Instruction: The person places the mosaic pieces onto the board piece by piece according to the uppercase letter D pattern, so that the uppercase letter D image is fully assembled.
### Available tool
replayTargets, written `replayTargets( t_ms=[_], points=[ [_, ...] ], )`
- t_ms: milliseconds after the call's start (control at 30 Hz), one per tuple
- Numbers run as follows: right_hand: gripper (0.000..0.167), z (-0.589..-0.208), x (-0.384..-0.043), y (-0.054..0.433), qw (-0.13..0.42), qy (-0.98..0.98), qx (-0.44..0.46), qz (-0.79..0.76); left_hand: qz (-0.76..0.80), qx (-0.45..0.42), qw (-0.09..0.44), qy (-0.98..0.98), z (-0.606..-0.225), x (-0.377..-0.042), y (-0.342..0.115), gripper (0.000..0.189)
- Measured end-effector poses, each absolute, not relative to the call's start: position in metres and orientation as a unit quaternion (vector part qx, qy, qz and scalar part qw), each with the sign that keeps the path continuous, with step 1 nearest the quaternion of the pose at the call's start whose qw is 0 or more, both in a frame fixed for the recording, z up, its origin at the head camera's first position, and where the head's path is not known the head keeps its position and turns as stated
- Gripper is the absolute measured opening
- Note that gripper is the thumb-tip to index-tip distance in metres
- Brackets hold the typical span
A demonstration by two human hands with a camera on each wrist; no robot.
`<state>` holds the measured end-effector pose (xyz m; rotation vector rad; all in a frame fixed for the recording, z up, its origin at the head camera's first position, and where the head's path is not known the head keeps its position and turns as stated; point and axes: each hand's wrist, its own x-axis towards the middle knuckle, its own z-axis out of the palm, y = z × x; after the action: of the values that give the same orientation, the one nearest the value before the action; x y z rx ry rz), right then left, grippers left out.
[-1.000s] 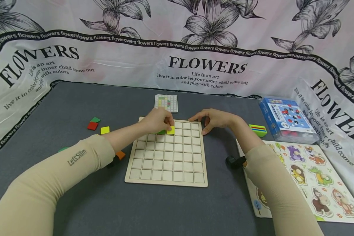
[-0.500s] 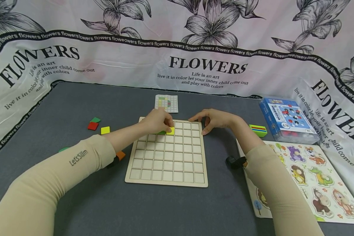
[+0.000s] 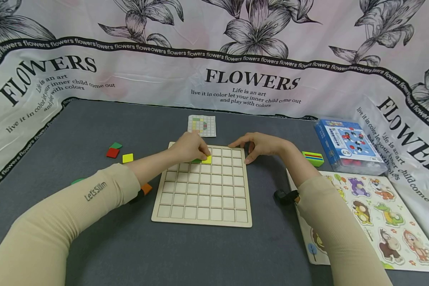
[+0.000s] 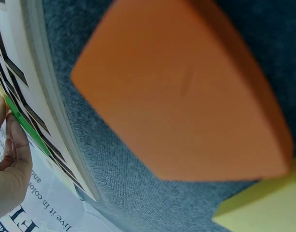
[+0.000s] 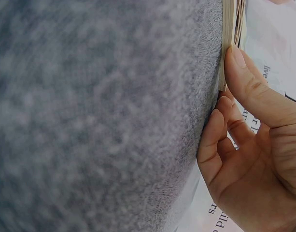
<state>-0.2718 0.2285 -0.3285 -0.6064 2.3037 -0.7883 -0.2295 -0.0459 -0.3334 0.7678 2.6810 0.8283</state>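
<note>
In the head view, my left hand (image 3: 190, 147) is over the far rows of a wooden grid board (image 3: 201, 221), its fingertips pinching a yellow square tile (image 3: 207, 160) against the grid. Just left of that tile, partly covered by the fingers, is a green piece (image 3: 196, 161); it also shows in the left wrist view as a green strip (image 4: 29, 126). My right hand (image 3: 261, 144) holds the board's far right corner. Its thumb (image 5: 238, 72) presses the side edge in the right wrist view, while the index finger reaches along the far edge.
Behind the board lies a pattern card (image 3: 208, 126). Red (image 3: 112, 152), green (image 3: 116, 145), yellow (image 3: 127, 158) and orange (image 4: 186, 96) pieces lie to the left. At right are a striped block (image 3: 312, 158), a blue box (image 3: 350, 145) and an animal picture board (image 3: 373, 222).
The yellow tile has sunk very slightly toward the board under my left fingertips. My right hand stays at the corner.
</note>
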Motion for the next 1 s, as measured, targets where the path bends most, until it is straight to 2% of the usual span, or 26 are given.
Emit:
replayTargets(
  t_ms=[267, 500, 1000],
  points=[
    [0.068, -0.329, -0.272, 0.228, 0.308, 0.875, -0.236, -0.289, 0.286, 0.273, 0.121, 0.911, -0.33, -0.228, -0.05, 0.026],
    [0.068, -0.329, -0.272, 0.228, 0.312, 0.87, -0.24, -0.296, 0.304, 0.271, 0.124, 0.905, -0.305, -0.228, -0.066, 0.029],
    [0.07, -0.326, -0.271, 0.227, 0.309, 0.875, -0.237, -0.288, 0.308, 0.228, 0.108, 0.917, -0.257, -0.222, -0.143, 0.028]
  ],
)
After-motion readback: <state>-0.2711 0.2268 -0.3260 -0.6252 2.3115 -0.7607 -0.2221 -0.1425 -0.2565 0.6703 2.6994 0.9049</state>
